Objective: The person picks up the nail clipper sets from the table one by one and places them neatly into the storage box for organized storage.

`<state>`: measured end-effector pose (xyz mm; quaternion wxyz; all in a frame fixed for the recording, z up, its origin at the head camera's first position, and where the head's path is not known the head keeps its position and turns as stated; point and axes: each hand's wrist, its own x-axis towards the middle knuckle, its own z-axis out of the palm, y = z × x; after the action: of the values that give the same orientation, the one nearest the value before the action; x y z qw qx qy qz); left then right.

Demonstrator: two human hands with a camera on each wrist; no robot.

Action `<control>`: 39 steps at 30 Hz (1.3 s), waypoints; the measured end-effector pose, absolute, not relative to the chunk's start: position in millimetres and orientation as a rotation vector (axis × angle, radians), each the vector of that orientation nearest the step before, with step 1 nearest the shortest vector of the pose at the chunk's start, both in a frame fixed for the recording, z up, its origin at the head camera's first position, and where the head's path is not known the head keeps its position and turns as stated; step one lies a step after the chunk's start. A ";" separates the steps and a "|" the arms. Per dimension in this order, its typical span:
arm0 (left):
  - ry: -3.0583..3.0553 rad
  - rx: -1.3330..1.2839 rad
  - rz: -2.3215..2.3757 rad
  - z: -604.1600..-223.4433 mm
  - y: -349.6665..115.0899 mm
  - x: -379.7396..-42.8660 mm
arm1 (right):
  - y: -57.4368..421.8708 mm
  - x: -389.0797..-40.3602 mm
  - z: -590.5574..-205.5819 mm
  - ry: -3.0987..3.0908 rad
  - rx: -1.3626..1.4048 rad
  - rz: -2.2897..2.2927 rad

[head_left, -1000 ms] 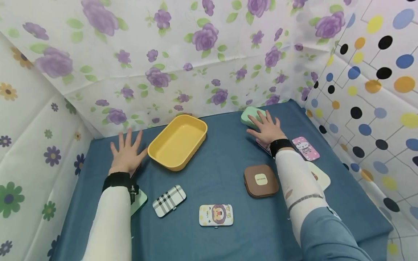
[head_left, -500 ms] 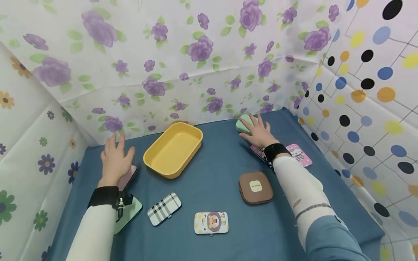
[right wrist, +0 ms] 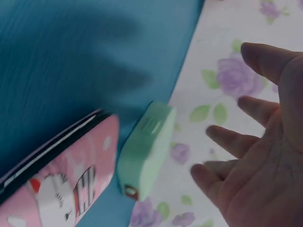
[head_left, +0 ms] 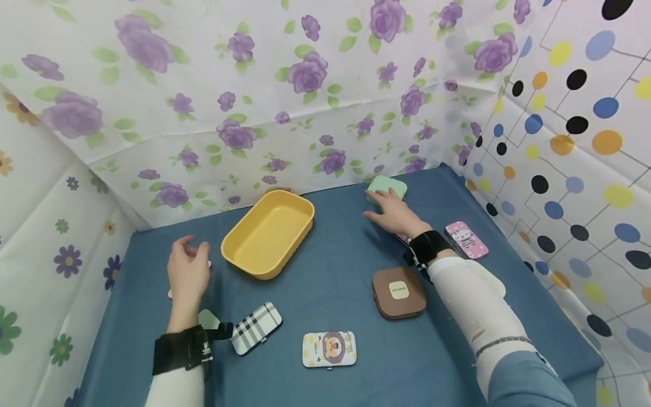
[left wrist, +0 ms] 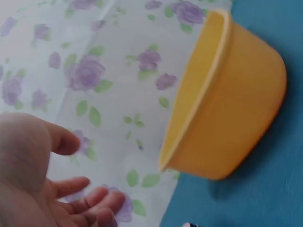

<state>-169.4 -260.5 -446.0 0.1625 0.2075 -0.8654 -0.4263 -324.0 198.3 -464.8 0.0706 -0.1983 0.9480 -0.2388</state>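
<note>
My left hand [head_left: 189, 277] hovers over the left of the table, fingers loosely bent and holding nothing. Mostly hidden beneath it is a pinkish flat case; a green case [head_left: 208, 319] peeks out by the wrist. To its right stands a yellow plastic basin [head_left: 268, 234], whose side [left wrist: 236, 104] fills much of the left wrist view. My right hand [head_left: 396, 216], fingers apart, is above the table near a mint-green box [head_left: 389, 185] at the back edge. In the right wrist view, that hand [right wrist: 265, 137] is bare, with a pink cartoon case [right wrist: 71, 179] beside the green box [right wrist: 147, 146].
A plaid case [head_left: 256, 328] and a lion-print case [head_left: 329, 349] lie at the front. A brown square case [head_left: 399, 305] sits right of the middle. Another pink case [head_left: 467, 240] and a cream item [head_left: 495, 281] partly under the right arm are farther right. Patterned cloth walls enclose the table.
My left hand has turned and its spread fingers have bent inward, its wrist shifting toward me. My right hand has drawn back slightly left, uncovering more of the green box. The view has tilted a little.
</note>
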 end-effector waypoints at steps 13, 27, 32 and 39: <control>-2.579 0.713 -1.096 -467.0 -241.3 -151.8 | 182.2 -294.3 -458.4 2.762 -0.581 -1.044; -2.775 0.611 -1.043 -472.1 -224.0 -157.4 | 163.2 -275.6 -468.4 2.753 -0.513 -1.233; -2.813 0.580 -1.092 -476.1 -216.2 -158.7 | 165.8 -272.2 -473.7 2.759 -0.457 -1.256; -2.821 0.584 -1.112 -482.0 -212.6 -159.0 | 164.3 -263.9 -478.1 2.745 -0.437 -1.313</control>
<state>-159.0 -212.6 -482.0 0.0267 0.1891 -0.9132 -0.3601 -263.9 164.3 -478.1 0.0335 -0.1419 0.8924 -0.4270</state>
